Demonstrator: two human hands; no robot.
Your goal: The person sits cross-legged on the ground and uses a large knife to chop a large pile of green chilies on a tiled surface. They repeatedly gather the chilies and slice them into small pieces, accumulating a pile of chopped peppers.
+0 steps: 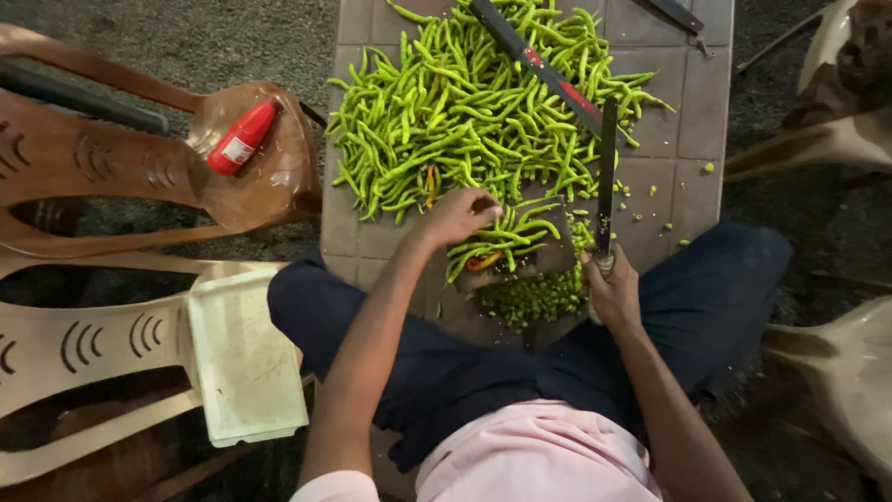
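At the far left a brown plastic chair lies tipped on the ground, with a red squeeze bottle resting on its seat. Below it a beige plastic chair lies on its side, and a pale tray sits against it, just beside the person's knee

The person sits cross-legged in dark trousers and a pink shirt at the near edge of a low table. A big heap of green chillies covers most of the table top. The left hand reaches in from the lower left, fingers curled down and closed over a small bunch of chillies pulled out of the heap, pressing them flat on the surface in front of the person. Just below that bunch, near the table's edge and between the two hands, lies a mound of chopped chilli pieces

To the right of it the right hand is wrapped tight round the handle of a long knife, whose dark blade points away from the person, just right of the held bunch. A second knife with a red and black handle lies slanted across the top of the heap. Loose green bits are scattered on the bare table at the right. More beige chairs stand at the right edge
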